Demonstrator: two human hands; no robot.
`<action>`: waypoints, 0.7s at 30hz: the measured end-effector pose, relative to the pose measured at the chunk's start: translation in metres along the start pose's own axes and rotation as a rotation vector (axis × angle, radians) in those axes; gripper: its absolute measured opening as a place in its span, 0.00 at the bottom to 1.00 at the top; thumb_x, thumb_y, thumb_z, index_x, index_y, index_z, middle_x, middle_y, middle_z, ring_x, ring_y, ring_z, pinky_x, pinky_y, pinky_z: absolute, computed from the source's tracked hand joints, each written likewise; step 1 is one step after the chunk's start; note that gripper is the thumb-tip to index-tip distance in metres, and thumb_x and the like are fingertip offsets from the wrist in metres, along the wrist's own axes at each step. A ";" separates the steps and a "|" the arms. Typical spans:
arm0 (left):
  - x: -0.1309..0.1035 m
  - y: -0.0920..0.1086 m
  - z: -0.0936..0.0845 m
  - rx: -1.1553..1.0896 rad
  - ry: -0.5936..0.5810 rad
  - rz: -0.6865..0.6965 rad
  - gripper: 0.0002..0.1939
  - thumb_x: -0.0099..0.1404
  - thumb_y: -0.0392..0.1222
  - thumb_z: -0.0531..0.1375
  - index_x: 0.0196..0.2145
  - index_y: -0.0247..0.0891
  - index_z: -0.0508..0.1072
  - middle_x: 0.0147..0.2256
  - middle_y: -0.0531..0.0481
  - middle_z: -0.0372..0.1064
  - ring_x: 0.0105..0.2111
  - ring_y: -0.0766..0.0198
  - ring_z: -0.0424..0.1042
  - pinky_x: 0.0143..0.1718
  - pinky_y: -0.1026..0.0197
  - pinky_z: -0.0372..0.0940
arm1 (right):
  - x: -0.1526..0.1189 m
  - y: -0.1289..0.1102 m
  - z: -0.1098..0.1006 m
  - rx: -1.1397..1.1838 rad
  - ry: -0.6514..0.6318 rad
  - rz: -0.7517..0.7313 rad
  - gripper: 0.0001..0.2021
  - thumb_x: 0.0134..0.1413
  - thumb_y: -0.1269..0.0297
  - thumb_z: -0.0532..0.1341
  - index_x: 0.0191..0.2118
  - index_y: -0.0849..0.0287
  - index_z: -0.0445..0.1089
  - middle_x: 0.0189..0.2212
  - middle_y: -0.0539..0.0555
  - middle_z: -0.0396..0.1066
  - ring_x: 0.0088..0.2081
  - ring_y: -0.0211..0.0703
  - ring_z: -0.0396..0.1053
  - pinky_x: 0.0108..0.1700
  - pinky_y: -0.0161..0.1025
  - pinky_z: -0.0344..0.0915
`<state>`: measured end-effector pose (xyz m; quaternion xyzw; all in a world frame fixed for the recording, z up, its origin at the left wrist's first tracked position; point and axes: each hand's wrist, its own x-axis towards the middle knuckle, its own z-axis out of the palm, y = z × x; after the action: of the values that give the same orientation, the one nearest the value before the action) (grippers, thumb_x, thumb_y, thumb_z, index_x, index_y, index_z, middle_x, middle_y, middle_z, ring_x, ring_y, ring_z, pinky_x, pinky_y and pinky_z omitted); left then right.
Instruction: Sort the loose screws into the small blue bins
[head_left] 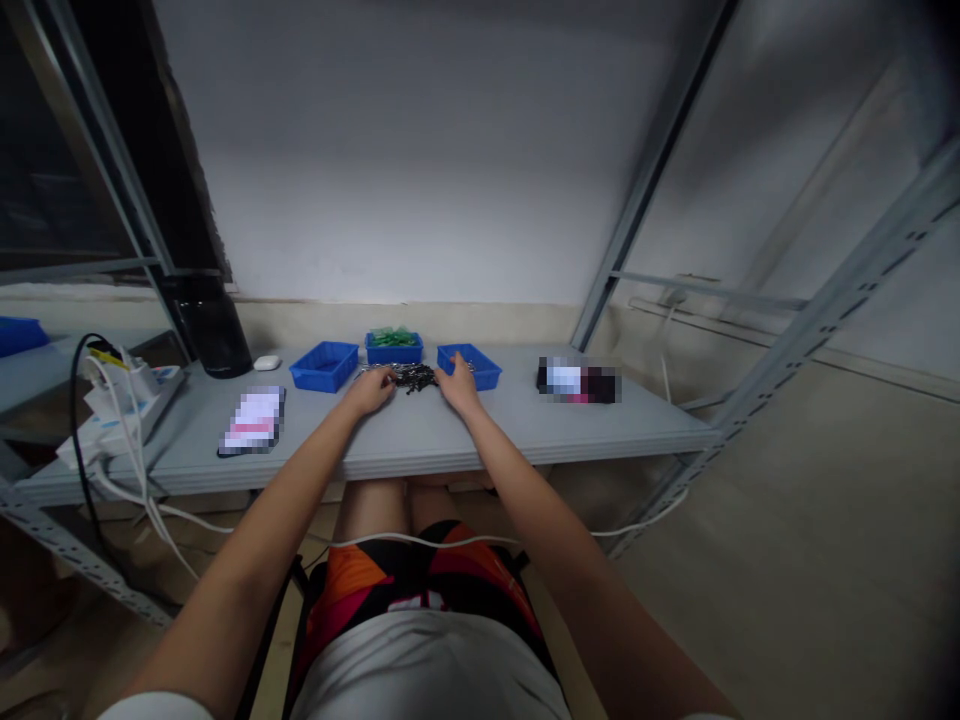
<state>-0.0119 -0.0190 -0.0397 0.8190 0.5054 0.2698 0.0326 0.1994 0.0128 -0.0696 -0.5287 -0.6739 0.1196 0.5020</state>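
A heap of small black and silver pieces (pixel 414 377), too small to name, lies on the grey tabletop between my hands. At its left edge my left hand (pixel 371 390) rests with the fingers curled closed; whatever they hold is hidden. My right hand (pixel 459 386) is at the heap's right side, against the near left part of a blue bin (pixel 487 380). Its thumb and forefinger look apart, and I see nothing between them. Silver pieces show inside that bin. Behind the heap, another blue bin (pixel 394 355) holds green pieces (pixel 393 337). A third blue bin (pixel 324 368) stands left.
A phone (pixel 253 420) with a lit screen lies on the left, near a white earbud case (pixel 267 363) and a black bottle (pixel 214 325). A power strip (pixel 127 415) with cables sits far left. Another blurred device (pixel 577 382) lies right. Metal posts frame the table.
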 end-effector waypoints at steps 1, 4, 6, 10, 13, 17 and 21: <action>-0.001 0.002 -0.001 0.012 -0.002 0.006 0.14 0.61 0.34 0.55 0.43 0.33 0.75 0.36 0.42 0.75 0.35 0.57 0.72 0.39 0.60 0.65 | 0.000 -0.001 0.000 0.026 0.016 0.049 0.32 0.53 0.64 0.57 0.64 0.68 0.52 0.58 0.71 0.61 0.59 0.57 0.61 0.60 0.55 0.56; -0.002 0.010 -0.008 0.087 0.036 0.033 0.13 0.63 0.35 0.54 0.44 0.34 0.74 0.40 0.41 0.74 0.38 0.56 0.72 0.42 0.60 0.65 | -0.001 -0.008 -0.003 0.107 0.060 0.134 0.35 0.51 0.66 0.59 0.65 0.67 0.50 0.59 0.70 0.60 0.59 0.56 0.60 0.61 0.54 0.55; -0.004 0.014 -0.020 0.165 0.119 0.027 0.14 0.65 0.36 0.53 0.45 0.35 0.73 0.43 0.40 0.72 0.42 0.55 0.71 0.44 0.59 0.64 | -0.002 -0.013 -0.005 0.110 0.059 0.111 0.34 0.51 0.67 0.58 0.64 0.66 0.50 0.58 0.69 0.62 0.57 0.54 0.63 0.60 0.53 0.56; -0.012 0.006 -0.053 0.341 0.300 -0.171 0.14 0.66 0.39 0.52 0.45 0.34 0.73 0.42 0.37 0.72 0.44 0.51 0.70 0.44 0.55 0.63 | -0.009 -0.020 -0.005 0.038 -0.074 0.022 0.24 0.54 0.70 0.56 0.57 0.63 0.61 0.47 0.62 0.71 0.41 0.45 0.71 0.52 0.46 0.64; -0.023 -0.012 -0.074 0.506 0.265 -0.309 0.13 0.65 0.40 0.53 0.41 0.34 0.75 0.39 0.35 0.73 0.42 0.47 0.71 0.42 0.53 0.63 | -0.018 -0.023 -0.001 -0.121 -0.221 -0.106 0.16 0.52 0.72 0.57 0.48 0.60 0.69 0.43 0.59 0.71 0.42 0.46 0.70 0.50 0.44 0.64; -0.038 -0.025 -0.080 0.560 0.156 -0.392 0.18 0.67 0.46 0.51 0.35 0.32 0.77 0.36 0.33 0.74 0.39 0.45 0.73 0.40 0.51 0.64 | -0.025 -0.027 0.001 -0.324 -0.309 -0.192 0.12 0.53 0.73 0.58 0.44 0.60 0.71 0.46 0.63 0.69 0.50 0.53 0.66 0.51 0.45 0.63; -0.041 -0.011 -0.072 0.561 0.139 -0.300 0.19 0.68 0.44 0.50 0.34 0.31 0.77 0.37 0.31 0.75 0.39 0.44 0.73 0.41 0.50 0.64 | -0.023 -0.030 0.001 -0.409 -0.343 -0.211 0.13 0.57 0.72 0.55 0.46 0.62 0.71 0.46 0.65 0.69 0.50 0.56 0.66 0.50 0.47 0.63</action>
<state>-0.0695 -0.0642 0.0010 0.6922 0.6760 0.1673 -0.1895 0.1799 -0.0185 -0.0622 -0.5183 -0.8103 0.0160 0.2732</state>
